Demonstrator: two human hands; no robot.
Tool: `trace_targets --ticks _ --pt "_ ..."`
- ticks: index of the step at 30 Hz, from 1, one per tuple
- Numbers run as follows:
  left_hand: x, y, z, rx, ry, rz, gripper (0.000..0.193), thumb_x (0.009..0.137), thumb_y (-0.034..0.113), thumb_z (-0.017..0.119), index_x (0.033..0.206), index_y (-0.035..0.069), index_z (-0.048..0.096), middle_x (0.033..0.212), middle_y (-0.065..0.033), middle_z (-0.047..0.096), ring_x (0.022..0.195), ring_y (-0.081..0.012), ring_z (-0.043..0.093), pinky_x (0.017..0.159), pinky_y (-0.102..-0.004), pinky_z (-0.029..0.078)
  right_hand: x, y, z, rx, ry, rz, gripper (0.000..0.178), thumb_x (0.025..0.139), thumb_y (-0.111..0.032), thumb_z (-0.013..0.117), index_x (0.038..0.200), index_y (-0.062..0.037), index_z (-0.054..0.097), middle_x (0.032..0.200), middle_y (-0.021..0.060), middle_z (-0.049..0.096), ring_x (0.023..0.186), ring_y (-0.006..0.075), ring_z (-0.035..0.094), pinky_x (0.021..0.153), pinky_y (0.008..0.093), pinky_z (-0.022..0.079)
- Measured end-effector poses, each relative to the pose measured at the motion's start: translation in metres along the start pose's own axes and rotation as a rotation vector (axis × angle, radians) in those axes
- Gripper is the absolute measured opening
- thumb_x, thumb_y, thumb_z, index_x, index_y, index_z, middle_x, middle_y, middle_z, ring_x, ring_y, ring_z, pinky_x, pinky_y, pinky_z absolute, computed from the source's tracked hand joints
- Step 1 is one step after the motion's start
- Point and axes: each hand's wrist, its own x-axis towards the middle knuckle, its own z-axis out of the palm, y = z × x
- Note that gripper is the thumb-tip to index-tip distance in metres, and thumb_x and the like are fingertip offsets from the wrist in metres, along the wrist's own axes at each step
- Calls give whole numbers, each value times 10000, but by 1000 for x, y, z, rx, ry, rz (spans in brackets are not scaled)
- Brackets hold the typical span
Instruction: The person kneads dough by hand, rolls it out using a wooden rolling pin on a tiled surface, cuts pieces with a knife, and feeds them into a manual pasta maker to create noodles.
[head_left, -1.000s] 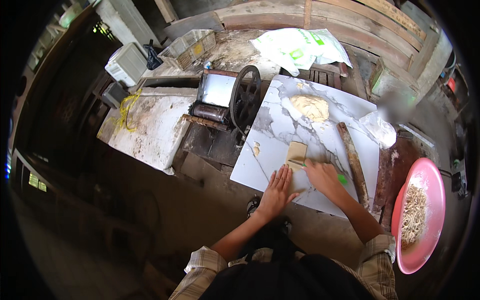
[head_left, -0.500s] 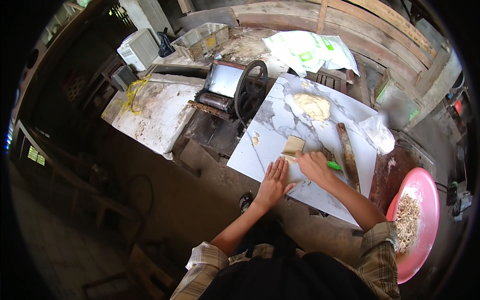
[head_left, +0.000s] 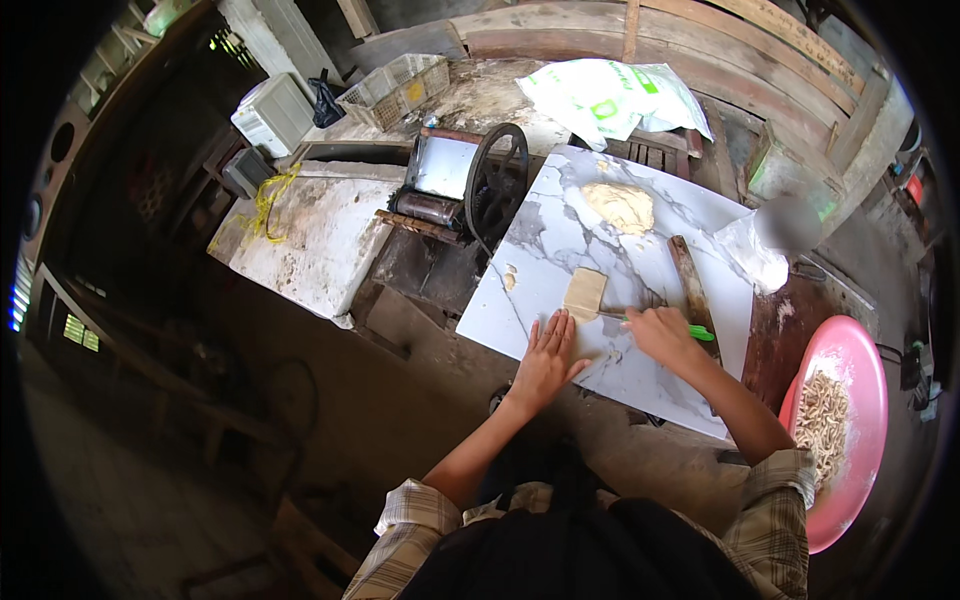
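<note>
A flat, pale rectangular piece of dough (head_left: pixel 584 293) lies on a marbled white board. My left hand (head_left: pixel 545 352) rests flat with its fingers stretched, the fingertips at the near edge of this piece. To its right, my right hand (head_left: pixel 660 335) is closed around a green-handled knife (head_left: pixel 702 332); the green end sticks out on the hand's right side. A thin brownish strip shows between the dough and my right fingers; whether it is blade or dough I cannot tell. A larger soft lump of dough (head_left: pixel 618 207) sits farther back on the board.
A worn wooden stick (head_left: pixel 694 285) lies on the board (head_left: pixel 540 210), near a white plastic bag (head_left: pixel 752 255). A hand-cranked roller machine (head_left: pixel 430 205) with a large wheel stands left. At right is a pink basin (head_left: pixel 868 400) holding many small pale pieces. A white-green sack (head_left: pixel 615 100) lies behind.
My right hand has moved right, away from the dough piece, carrying the green-handled knife. More of the dough's near part now shows. My left hand has shifted only slightly.
</note>
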Motion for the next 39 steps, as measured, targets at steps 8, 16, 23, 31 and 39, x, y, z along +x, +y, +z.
trace_targets --ticks 8,16,23,31,39 --pt "12 -9 -8 -117 17 -75 513 828 330 601 1218 35 446 1235 -140 476 1192 -304 418 1036 -466 272 -23 16 17 121 107 300 314 897 -321 486 895 -15 559 784 179 630 774 338 624 625 456 500" --pt "59 -59 -11 -97 61 258 202 759 192 667 896 115 541 906 -41 514 946 -249 472 805 -381 367 14 -9 48 16 314 414 287 816 -276 605 959 -46 511 957 125 544 996 287 485 782 426 421" --pt "78 -79 0 -90 106 483 142 796 212 628 868 121 546 880 -29 519 907 -216 485 772 -357 371 20 -59 46 130 489 204 350 733 -260 676 995 -85 525 988 77 475 1000 257 441 826 424 340" --pt "86 -89 -5 -464 -116 424 189 828 277 602 884 108 540 909 -38 527 938 -237 464 780 -368 365 33 -68 54 -8 557 58 199 781 -140 602 959 -79 535 983 61 497 962 250 456 829 403 341" --pt "164 -92 -14 -753 75 401 201 782 190 683 879 54 571 814 -92 591 773 -257 550 697 -357 431 81 -54 7 417 739 446 171 809 -114 600 960 -54 545 916 66 562 910 271 495 818 413 356"
